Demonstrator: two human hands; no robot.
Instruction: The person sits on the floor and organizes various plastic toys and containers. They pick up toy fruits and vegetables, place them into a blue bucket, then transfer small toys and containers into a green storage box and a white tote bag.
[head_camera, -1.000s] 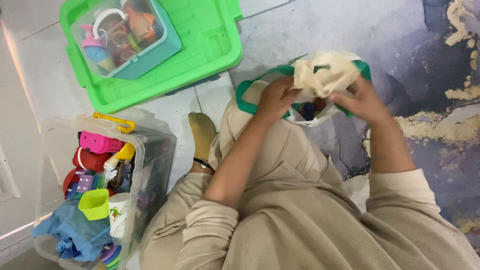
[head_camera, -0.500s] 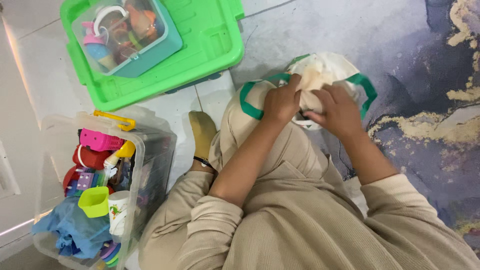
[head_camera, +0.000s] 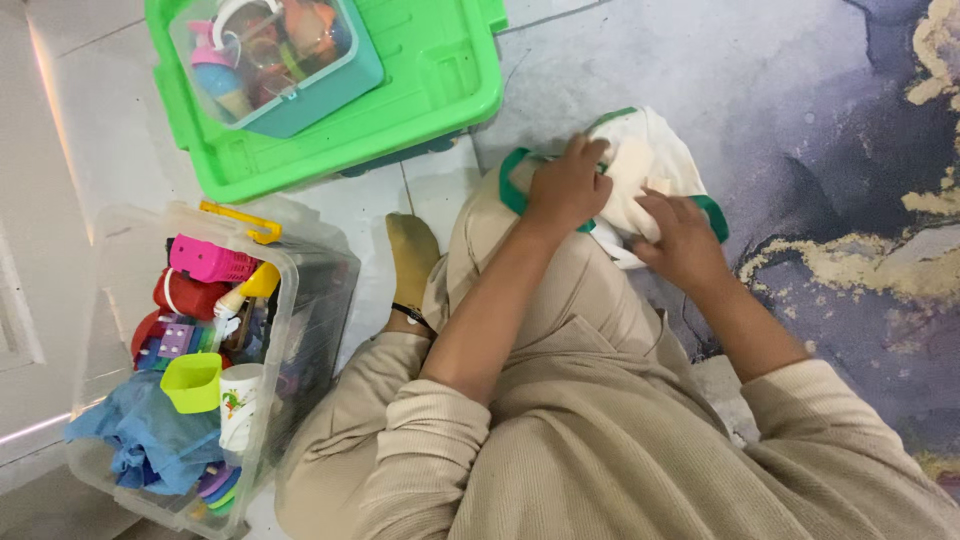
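Bag (head_camera: 640, 175), cream cloth with green handles, on my knee at the far right, soft and light I judge, best gripped by its handles; left hand (head_camera: 565, 185) and right hand (head_camera: 680, 235) both clutch its cloth.

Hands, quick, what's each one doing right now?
Left hand: closed, gripping the cream cloth bag by its green-trimmed edge.
Right hand: pressed on the bag; grip cannot be told.
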